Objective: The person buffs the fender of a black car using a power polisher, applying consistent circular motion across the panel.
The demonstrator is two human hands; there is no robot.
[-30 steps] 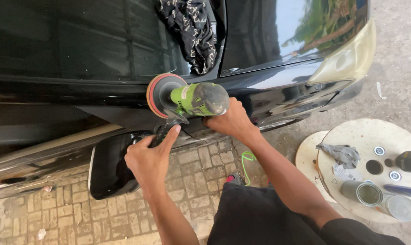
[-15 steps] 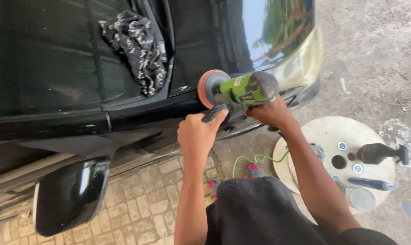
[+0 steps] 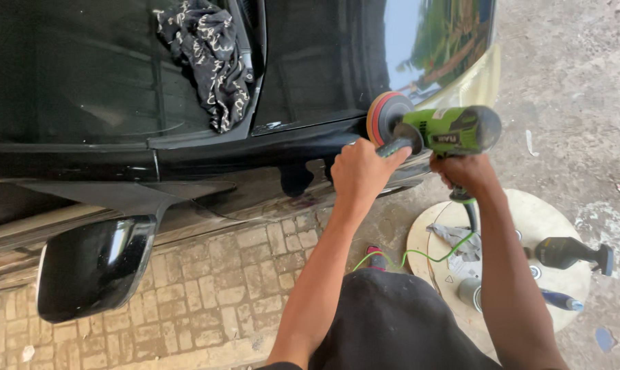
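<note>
Green polisher (image 3: 454,130) is gripped by both hands, left hand (image 3: 358,171) on side handle, right hand (image 3: 464,173) underneath, pad (image 3: 385,116) pressed leftward into black car fender (image 3: 310,147).

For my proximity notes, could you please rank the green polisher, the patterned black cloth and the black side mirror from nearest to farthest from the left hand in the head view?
1. Green polisher: gripped by left hand.
2. Patterned black cloth: upper left, on the windscreen.
3. Black side mirror: far lower left.
</note>
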